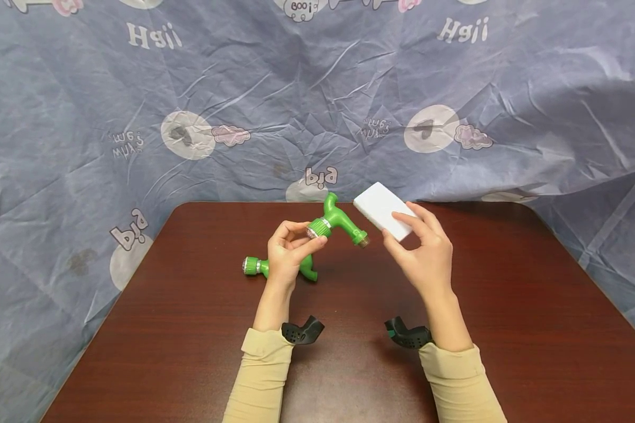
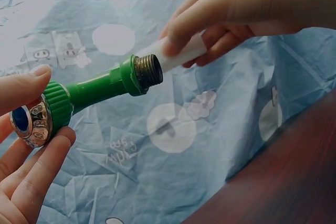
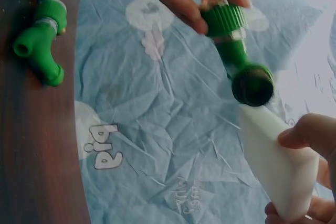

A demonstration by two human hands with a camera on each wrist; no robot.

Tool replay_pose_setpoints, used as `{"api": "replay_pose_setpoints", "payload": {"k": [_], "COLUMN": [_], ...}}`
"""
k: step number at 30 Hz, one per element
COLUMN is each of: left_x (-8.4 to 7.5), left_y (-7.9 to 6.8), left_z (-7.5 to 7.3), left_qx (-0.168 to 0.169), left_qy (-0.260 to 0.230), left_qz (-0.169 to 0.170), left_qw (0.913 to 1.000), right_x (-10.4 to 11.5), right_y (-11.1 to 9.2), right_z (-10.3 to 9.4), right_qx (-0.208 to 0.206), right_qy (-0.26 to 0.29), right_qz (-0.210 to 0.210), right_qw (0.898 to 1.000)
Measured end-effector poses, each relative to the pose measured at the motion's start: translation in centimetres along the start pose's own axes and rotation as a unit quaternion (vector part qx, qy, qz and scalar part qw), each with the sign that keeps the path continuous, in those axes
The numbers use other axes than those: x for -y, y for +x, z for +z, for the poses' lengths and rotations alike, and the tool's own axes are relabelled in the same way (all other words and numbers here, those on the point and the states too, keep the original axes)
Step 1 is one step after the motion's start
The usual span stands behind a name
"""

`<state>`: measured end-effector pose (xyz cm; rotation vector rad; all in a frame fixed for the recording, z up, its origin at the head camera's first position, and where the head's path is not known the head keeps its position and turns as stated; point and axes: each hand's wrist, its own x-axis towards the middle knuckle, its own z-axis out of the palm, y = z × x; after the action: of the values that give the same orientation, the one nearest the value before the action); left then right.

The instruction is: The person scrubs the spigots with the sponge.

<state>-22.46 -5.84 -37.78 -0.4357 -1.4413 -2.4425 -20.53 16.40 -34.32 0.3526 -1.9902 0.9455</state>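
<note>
Above the table, my left hand (image 1: 286, 252) pinches a green faucet (image 1: 341, 218) by its ribbed knob, which has a silvery cap. The faucet's threaded brass end (image 2: 150, 70) points toward the right hand, as the left wrist view shows. My right hand (image 1: 427, 249) grips a white rectangular sponge block (image 1: 383, 207) between thumb and fingers. In the head view a small gap lies between block and faucet; in the right wrist view the block's near end (image 3: 281, 166) sits just below the threaded opening.
More green faucets (image 3: 44, 40) lie on the dark red-brown table (image 1: 201, 329), partly hidden behind my left hand in the head view. A wrinkled blue-grey printed cloth (image 1: 307, 88) hangs behind the table. Black wrist mounts (image 1: 303, 331) are on both forearms.
</note>
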Motion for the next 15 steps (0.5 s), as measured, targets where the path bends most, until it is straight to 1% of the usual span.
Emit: {"api": "replay_pose_setpoints", "payload": {"k": [2, 4, 6, 9, 12, 15], "left_x": [0.0, 0.0, 0.0, 0.1, 0.1, 0.1], "left_y": [0.0, 0.0, 0.0, 0.0, 0.1, 0.1], "left_z": [0.0, 0.0, 0.0, 0.0, 0.0, 0.0], "left_qx": [0.000, 0.001, 0.002, 0.005, 0.007, 0.000], "left_qy": [-0.001, 0.000, 0.002, 0.003, 0.002, -0.001], "left_qz": [0.002, 0.003, 0.003, 0.007, 0.013, 0.016], "left_qw": [1.0000, 1.0000, 1.0000, 1.0000, 0.9999, 0.9999], "right_x": [0.0, 0.2, 0.6, 1.3, 1.7, 1.4], "right_y": [0.1, 0.2, 0.2, 0.0, -0.2, -0.4], "right_z": [-0.3, -0.4, -0.3, 0.2, 0.6, 0.8], "right_qx": [-0.008, -0.002, 0.018, 0.065, 0.101, 0.118], "right_qy": [0.012, 0.039, 0.074, 0.109, 0.112, 0.099], "right_qz": [0.003, -0.014, -0.047, -0.098, -0.125, -0.133], "right_qw": [1.000, 0.999, 0.996, 0.987, 0.981, 0.979]}}
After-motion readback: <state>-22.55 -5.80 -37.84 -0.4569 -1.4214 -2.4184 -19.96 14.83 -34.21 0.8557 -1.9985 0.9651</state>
